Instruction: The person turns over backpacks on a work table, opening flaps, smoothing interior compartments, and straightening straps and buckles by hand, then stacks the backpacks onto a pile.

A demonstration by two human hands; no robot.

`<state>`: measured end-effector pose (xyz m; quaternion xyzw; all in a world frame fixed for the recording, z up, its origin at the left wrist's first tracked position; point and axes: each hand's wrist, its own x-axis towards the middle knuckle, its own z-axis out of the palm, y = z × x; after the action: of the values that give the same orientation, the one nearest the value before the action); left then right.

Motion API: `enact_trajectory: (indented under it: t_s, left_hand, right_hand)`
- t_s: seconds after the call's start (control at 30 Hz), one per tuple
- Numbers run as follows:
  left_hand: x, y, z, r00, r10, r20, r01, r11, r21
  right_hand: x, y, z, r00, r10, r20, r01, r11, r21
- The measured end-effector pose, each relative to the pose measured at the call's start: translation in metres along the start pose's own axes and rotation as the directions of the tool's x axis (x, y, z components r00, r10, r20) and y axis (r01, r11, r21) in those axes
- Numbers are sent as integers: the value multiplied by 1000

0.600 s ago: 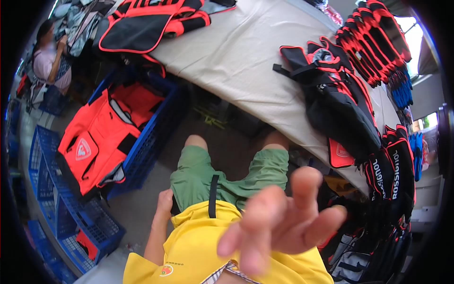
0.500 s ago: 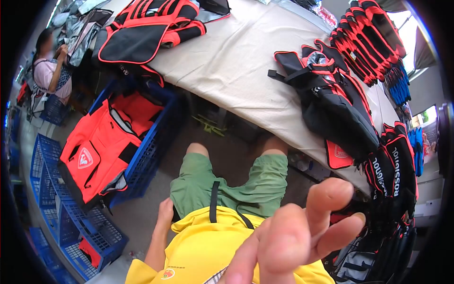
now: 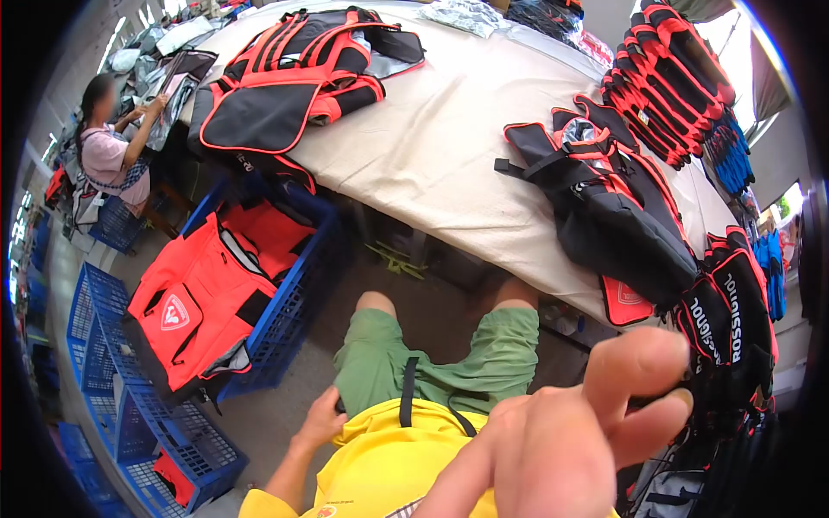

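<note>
Right hand (image 3: 561, 440) now farther right, in view below the black bag (image 3: 617, 220)

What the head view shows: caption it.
Bare right hand in the foreground; black and red fabric bags on a cream fabric-covered table.

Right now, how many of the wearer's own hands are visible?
2: the left hand beside the green shorts, the right hand raised close to the camera. Neither is wholly hidden.

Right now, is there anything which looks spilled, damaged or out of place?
I see no clear spill or damage. The red bag looks slightly askew: it sprawls over the side of the blue crate rather than lying fully inside.
</note>
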<state>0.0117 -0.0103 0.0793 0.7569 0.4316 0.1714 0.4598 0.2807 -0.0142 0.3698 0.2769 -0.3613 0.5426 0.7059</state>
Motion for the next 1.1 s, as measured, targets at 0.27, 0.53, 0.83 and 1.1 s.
enact_trajectory:
  t_s: [0.27, 0.53, 0.83, 1.1]
  left_hand:
    - [-6, 27, 16, 999, 40, 31, -40, 999, -4]
    - [21, 49, 20, 942, 265, 208, -265, 964, -27]
    - [101, 151, 58, 884, 320, 342, -295, 947, -127]
    - [36, 70, 28, 982, -164, 96, 174, 979, -110]
  right_hand:
    - [-110, -8, -91, 708, 181, -682, -547, 752, -367]
    - [-230, 0, -120, 434, 90, -896, -901, 50, -431]
    - [-220, -42, -106, 508, -89, -857, -858, 38, -512]
    - [-246, -72, -118, 338, -143, -930, -903, 227, -363]
